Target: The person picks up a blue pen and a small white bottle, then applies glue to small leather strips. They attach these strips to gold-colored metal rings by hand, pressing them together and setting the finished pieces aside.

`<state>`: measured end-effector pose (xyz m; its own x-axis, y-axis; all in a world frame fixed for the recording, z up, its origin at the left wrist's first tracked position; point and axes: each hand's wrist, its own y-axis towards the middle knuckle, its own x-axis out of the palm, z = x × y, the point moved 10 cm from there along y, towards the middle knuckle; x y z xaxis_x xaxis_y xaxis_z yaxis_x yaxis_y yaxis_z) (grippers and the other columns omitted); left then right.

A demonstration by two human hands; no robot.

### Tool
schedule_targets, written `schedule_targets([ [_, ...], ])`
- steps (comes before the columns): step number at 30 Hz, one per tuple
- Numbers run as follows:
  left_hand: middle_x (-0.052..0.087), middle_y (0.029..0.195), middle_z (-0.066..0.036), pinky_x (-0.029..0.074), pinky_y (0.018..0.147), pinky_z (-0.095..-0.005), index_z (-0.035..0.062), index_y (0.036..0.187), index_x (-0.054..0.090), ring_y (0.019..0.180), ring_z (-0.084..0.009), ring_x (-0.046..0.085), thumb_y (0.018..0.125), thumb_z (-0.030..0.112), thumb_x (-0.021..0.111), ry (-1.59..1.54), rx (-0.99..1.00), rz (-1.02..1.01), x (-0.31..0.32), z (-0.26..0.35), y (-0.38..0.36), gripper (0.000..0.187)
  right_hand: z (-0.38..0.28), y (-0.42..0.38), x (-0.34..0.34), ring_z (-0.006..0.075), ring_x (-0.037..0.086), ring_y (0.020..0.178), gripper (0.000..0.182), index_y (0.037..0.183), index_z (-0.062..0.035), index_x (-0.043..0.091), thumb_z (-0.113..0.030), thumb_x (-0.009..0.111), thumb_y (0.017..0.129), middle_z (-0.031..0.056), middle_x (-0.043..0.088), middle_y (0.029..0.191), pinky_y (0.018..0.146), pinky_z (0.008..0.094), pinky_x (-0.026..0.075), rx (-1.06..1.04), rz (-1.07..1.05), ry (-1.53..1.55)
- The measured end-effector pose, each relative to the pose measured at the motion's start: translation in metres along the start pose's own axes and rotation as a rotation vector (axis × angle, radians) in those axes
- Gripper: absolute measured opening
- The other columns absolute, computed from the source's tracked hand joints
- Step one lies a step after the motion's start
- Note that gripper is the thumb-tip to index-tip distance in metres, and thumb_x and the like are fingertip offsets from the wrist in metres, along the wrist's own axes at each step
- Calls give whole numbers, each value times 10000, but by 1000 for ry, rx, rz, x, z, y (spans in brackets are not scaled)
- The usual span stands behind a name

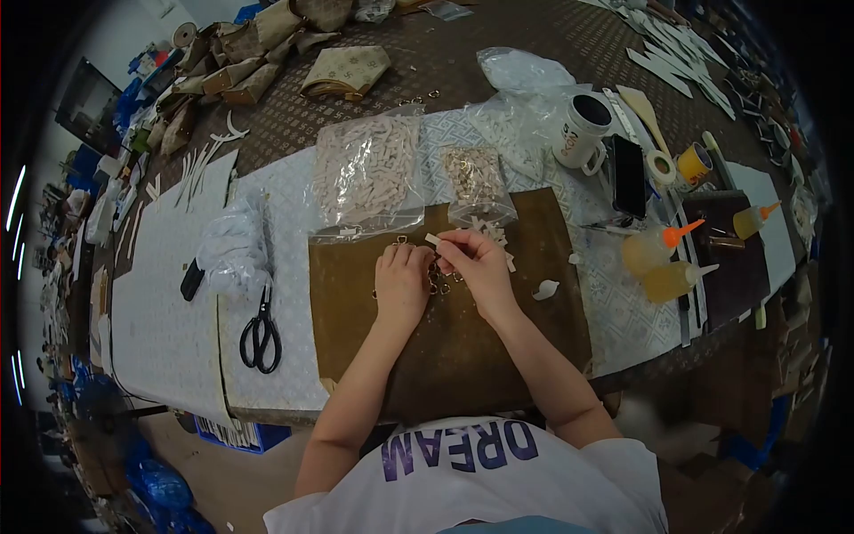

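- Right hand (476, 267) is pinching a small flat cream strip (432, 238) between thumb and fingertips, over the middle of the big brown rectangular mat (356, 347).
- Left hand (405, 278) is right beside it at about 9 o'clock, fingers curled down. Can't tell if it's gripping anything, the fingertips are hidden.
- Small gold-coloured metal rings (434, 288) lie loose on the mat, around and just beside the left hand's fingers.
- Clock directions from here on are from the hands, 12 being away from the person.
- Loose pile of cream strips (496, 235) near the right hand, about 2 o'clock.
- Big clear plastic bag stuffed with pale strips (367, 165) at 11, and a smaller clear bag of gold-and-pale pieces (474, 173) between 12 and 1.
- Black-handled scissors (261, 342) sit at 8 on the pale patterned surface (160, 347), well apart from the hands.
- White mug (574, 142) between 1 and 2, black phone (628, 176) at 2.
- Two yellowish squeeze bottles (669, 282) around 3, off the mat.
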<state>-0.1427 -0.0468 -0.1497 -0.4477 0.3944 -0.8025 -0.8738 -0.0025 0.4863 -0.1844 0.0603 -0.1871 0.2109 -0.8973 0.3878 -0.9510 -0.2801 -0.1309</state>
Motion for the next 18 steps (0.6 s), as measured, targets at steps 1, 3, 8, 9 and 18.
schedule_targets([
  [1, 569, 831, -66, 409, 743, -369, 75, 880, 601, 848, -260, 528, 772, 64, 620, -28, -17, 2, 3, -6, 0, 110, 1, 0, 3, 68, 572, 697, 178, 1013, 17, 615, -91, 612, 872, 22, 612, 796, 655, 208, 472, -4, -20, -11],
  [3, 576, 832, -68, 419, 728, -359, 62, 898, 591, 830, -247, 537, 795, 54, 602, -110, -60, 61, -3, -16, -1, 104, -1, -1, 1, 68, 573, 704, 171, 1004, 16, 616, -97, 609, 875, 21, 612, 799, 664, 206, 472, -25, 4, -54],
  [8, 605, 832, -47, 445, 577, -259, 31, 943, 581, 689, -116, 582, 904, 91, 544, -992, -619, 16, 7, -57, -18, 80, 8, 6, -2, 66, 570, 708, 164, 990, 11, 617, -107, 609, 877, 19, 613, 811, 664, 201, 471, 11, -28, -107],
  [9, 608, 839, -39, 456, 545, -202, 10, 990, 583, 657, -69, 585, 942, 116, 502, -1072, -627, -10, 9, -58, -17, 142, 9, 7, 0, 65, 571, 707, 162, 988, 9, 619, -103, 616, 871, 16, 615, 812, 653, 200, 474, 40, -57, -105],
  [18, 623, 898, -46, 502, 730, -216, 1, 1119, 582, 784, -90, 602, 922, 40, 500, -1350, -700, -272, 21, -51, -15, 218, 20, 7, 6, 79, 574, 692, 169, 988, 5, 628, -93, 637, 851, 26, 624, 803, 641, 213, 479, 169, -120, -75],
])
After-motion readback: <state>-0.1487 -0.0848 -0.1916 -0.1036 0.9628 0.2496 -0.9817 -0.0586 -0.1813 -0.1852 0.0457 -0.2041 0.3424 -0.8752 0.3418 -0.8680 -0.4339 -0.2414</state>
